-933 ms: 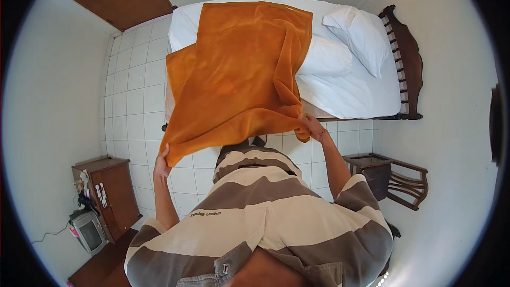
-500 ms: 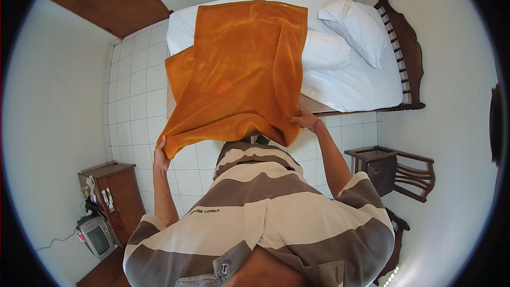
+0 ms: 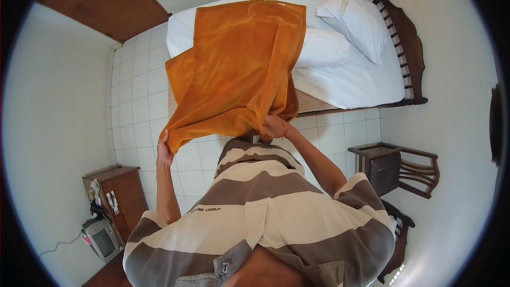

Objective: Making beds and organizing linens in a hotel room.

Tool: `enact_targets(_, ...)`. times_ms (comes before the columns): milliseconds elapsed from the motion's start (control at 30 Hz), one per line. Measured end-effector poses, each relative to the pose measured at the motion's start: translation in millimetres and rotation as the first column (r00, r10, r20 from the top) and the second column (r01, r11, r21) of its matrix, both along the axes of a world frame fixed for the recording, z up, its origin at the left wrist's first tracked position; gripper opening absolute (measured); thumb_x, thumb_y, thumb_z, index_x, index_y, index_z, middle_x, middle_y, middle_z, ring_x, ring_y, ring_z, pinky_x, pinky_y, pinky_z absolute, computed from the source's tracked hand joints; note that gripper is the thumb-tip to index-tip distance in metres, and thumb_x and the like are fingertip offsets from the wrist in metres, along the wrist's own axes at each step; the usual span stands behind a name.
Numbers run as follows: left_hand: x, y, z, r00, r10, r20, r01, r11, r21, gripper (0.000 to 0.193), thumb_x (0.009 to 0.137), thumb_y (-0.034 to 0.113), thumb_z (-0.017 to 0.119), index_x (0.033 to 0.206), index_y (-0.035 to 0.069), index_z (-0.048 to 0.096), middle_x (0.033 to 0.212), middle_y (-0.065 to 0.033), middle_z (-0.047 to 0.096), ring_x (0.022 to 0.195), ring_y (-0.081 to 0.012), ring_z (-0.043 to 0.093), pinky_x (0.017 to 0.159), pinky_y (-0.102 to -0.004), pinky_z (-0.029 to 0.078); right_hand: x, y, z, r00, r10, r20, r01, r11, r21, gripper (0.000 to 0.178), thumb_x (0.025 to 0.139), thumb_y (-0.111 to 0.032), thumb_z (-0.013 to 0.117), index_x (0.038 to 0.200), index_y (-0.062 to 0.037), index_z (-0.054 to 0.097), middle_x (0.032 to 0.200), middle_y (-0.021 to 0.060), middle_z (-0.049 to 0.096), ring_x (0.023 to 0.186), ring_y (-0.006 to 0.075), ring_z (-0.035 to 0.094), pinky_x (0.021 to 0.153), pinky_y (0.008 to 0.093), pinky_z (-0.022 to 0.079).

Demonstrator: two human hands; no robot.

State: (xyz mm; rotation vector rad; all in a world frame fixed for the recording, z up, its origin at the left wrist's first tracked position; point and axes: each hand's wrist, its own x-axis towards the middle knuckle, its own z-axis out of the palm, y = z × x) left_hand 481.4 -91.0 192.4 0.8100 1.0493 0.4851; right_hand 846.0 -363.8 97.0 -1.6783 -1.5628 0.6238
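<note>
An orange blanket [image 3: 234, 58] lies spread over the left and middle part of the bed, its near edge drawn off the mattress toward me. My left hand [image 3: 164, 148] is closed on the blanket's near left corner. Further right, my right hand [image 3: 274, 126] grips the near edge, where the cloth bunches into folds in front of my waist. To the right of the blanket, a white pillow [image 3: 358, 26] and a white bolster [image 3: 324, 49] rest on the white sheet [image 3: 361, 87].
A dark wooden headboard [image 3: 401, 48] closes the bed's right end. Behind my right elbow stands a wooden chair [image 3: 385, 170]. At left are a brown cabinet [image 3: 123, 196], a small television [image 3: 101, 239] and a brown door [image 3: 101, 0]. Pale tiles [image 3: 139, 98] cover the floor.
My right hand has moved left and inward with the blanket's near right edge, gathering folds there. My left hand keeps its hold on the corner, nearly in place.
</note>
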Motion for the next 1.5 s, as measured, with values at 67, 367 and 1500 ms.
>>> enact_targets(67, 5, -2, 3, 1.0, 0.0, -0.017, 0.0, 1.0, 0.003, 0.05, 0.103, 0.036, 0.05, 0.14, 0.003, 0.047, 0.135, -0.0117, 0.059, 0.123, -0.0248, 0.058, 0.104, -0.0393, 0.048, -11, 12, -7, 0.999, -0.034, -0.029, 0.028, 0.985, -0.169, 0.023, 0.084, -0.012, 0.059, 0.1, 0.0056, 0.058, 0.095, 0.0292, 0.062, 0.089, 0.0453, 0.063, 0.077, 0.0459, 0.051)
enact_targets(367, 5, -4, 4, 1.0, -0.008, 0.029, 0.008, 1.0, 0.01, 0.052, 0.103, 0.034, 0.052, 0.14, -0.001, 0.046, 0.135, -0.0139, 0.058, 0.122, -0.0255, 0.058, 0.104, -0.0383, 0.048, -14, 35, -37, 0.888, -0.244, -0.39, 0.12, 0.941, -0.316, 0.032, 0.087, -0.02, 0.066, 0.106, 0.0043, 0.063, 0.1, 0.021, 0.071, 0.093, 0.0361, 0.068, 0.081, 0.0439, 0.053)
enact_targets(1500, -6, -25, 19, 0.995, 0.034, -0.093, -0.033, 0.999, 0.009, 0.053, 0.1, 0.037, 0.056, 0.141, 0.003, 0.047, 0.137, -0.0105, 0.057, 0.127, -0.0243, 0.055, 0.109, -0.04, 0.043, -1, 12, -178, 0.476, -0.703, -0.529, -0.131, 0.538, -0.833, 0.093, 0.07, -0.045, 0.08, 0.142, 0.0016, 0.044, 0.139, 0.0223, 0.053, 0.131, 0.0329, 0.05, 0.105, 0.0439, 0.045)
